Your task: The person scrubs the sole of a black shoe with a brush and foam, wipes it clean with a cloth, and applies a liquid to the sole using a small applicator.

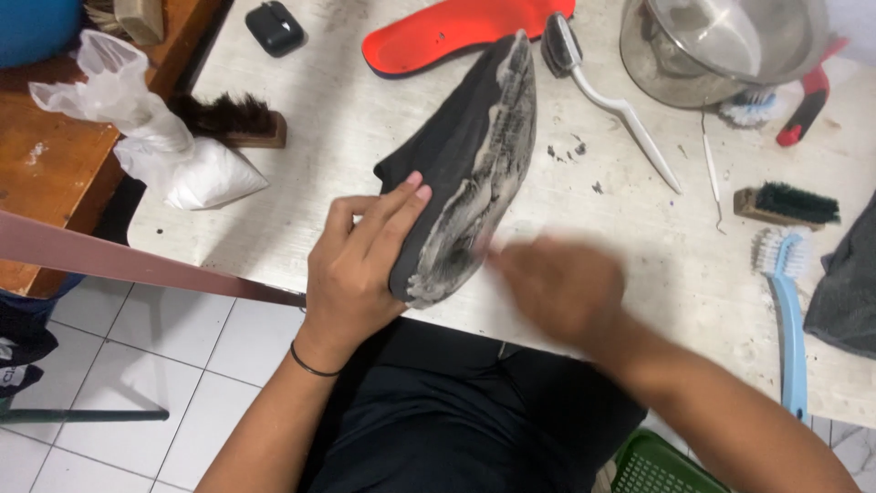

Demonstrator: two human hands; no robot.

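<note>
A scuffed white table point(639, 228) is seen from above, with white floor tiles point(137, 365) below its near edge and a wooden bench point(55, 164) off to the left. A black shoe point(465, 155) is held on its side near the front edge of the table, its worn, greyish sole point(488, 183) turned to the right. The heel end is gripped by the left hand point(356, 274), fingers wrapped over the black upper and clamped on it. The right hand point(557, 288) is blurred just beside the sole, touching or nearly so; whether anything is held in it can't be told, and open or closed can't be made out either.

Lots of stuff is scattered around. A red insole point(438, 32) is lying behind the shoe, with a white-handled brush point(620, 110) next to it and a metal bowl point(721, 46) further right. A blue-handled brush point(785, 301) and a small wooden brush with dark bristles point(789, 203) are parked at the right side. A white plastic bag point(164, 146) and a black case point(274, 27) are over on the left.
</note>
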